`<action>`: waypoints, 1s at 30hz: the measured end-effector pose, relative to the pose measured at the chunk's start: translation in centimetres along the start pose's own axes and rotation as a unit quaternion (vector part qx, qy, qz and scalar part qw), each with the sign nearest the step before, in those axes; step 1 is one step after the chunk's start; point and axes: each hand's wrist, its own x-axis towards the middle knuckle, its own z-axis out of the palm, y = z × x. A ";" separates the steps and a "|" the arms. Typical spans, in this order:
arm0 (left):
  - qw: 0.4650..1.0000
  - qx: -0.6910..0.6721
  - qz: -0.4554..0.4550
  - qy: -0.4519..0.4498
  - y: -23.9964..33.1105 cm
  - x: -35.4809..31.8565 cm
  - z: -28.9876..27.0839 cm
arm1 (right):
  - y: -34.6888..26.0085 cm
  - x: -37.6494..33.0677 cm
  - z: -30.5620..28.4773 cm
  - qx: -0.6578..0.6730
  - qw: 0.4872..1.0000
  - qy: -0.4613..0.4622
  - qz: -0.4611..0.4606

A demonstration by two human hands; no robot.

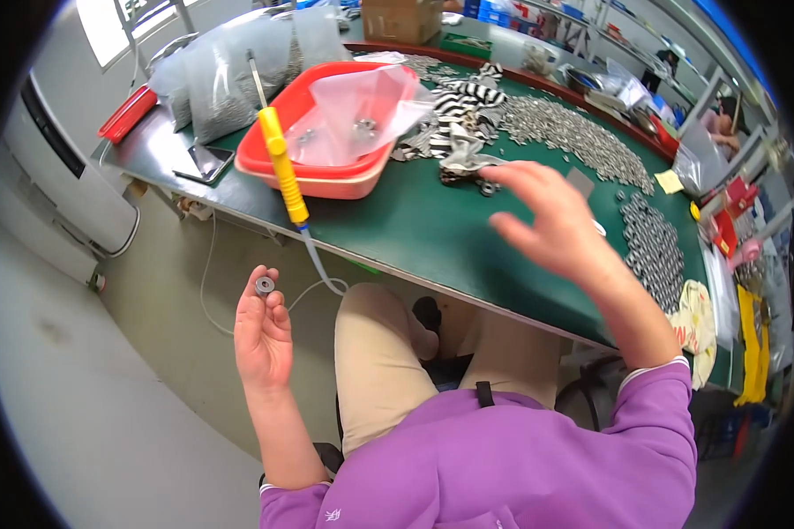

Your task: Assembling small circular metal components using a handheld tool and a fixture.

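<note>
My left hand (pixel 264 339) is raised off the table's near left edge, with a small round metal ring (pixel 265 285), like a bearing, pinched at its fingertips. Over the green table my right hand (pixel 551 216) reaches out, fingers and thumb apart, holding nothing I can see. Its fingertips are close to a crumpled striped cloth (pixel 468 110) and a few small metal rings (pixel 488 188). Between my hands hangs a yellow-handled tool (pixel 282 167) with a thin metal tip and a hose below. Behind it sits a red basin (pixel 254 150) with a plastic bag (pixel 344 110) holding several metal parts.
Small metal pieces (pixel 578 132) spread across the far side, and dark rings (pixel 651 251) are massed at right. Filled plastic bags (pixel 225 93), a phone (pixel 205 165) and a cardboard box (pixel 401 19) stand around the table (pixel 397 225). A pale glove (pixel 695 322) lies right; another person (pixel 723 123) appears far right.
</note>
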 end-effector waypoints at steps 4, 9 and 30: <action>0.995 0.052 -0.050 -0.064 -2.6 0.1 0.9 | 6.4 -4.6 -3.2 -0.136 0.977 -0.054 0.154; 0.980 0.041 -0.117 -0.157 -7.5 1.4 5.2 | 10.5 -8.0 -2.4 -0.222 0.955 -0.076 0.183; 0.943 0.185 -0.147 -0.236 -19.2 5.5 14.2 | 8.6 -11.3 -4.1 0.134 0.981 0.103 0.099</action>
